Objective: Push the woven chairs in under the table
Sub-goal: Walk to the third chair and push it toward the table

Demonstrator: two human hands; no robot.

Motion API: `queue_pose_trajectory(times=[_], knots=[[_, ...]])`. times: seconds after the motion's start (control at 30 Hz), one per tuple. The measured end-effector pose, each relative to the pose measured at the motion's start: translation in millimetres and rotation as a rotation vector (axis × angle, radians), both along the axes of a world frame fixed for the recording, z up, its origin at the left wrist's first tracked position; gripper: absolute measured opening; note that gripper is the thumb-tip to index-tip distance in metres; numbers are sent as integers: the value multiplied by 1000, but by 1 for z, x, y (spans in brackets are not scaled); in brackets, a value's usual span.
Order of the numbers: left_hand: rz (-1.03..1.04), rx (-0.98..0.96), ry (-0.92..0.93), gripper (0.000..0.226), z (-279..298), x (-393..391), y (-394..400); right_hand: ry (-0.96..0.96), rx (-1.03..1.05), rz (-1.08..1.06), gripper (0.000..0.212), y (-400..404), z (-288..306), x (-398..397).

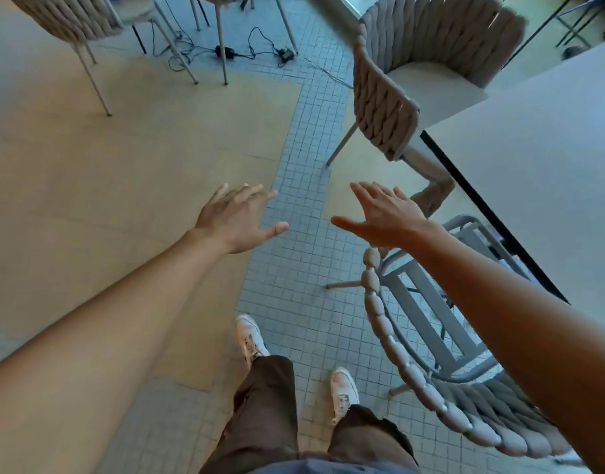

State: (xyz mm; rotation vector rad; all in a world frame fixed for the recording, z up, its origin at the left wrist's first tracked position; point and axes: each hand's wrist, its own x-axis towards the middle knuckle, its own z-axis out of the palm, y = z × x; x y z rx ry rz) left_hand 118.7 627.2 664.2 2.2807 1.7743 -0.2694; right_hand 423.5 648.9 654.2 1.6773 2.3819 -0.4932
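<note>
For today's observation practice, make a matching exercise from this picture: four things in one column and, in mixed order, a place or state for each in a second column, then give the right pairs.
Column one:
1. left hand
2. near woven chair
3. far woven chair
4. black cables

Column two:
A. lying on the floor at the top of the view
B. open in the air, holding nothing
C. beside the white table's far corner, pale seat showing
D. below the right forearm, slatted seat partly under the table edge

Pairs: 1-B, 2-D, 3-C, 4-A
</note>
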Motion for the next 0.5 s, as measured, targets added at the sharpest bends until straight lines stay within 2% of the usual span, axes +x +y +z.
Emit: queue_pose_trajectory(times=[0.33, 0.5], knots=[[-255, 70, 9, 88, 21, -55, 162, 6, 5, -289, 105, 80, 21, -63], [-336, 115, 5, 87, 34, -64, 226, -10, 70, -380, 105, 123, 36, -68]])
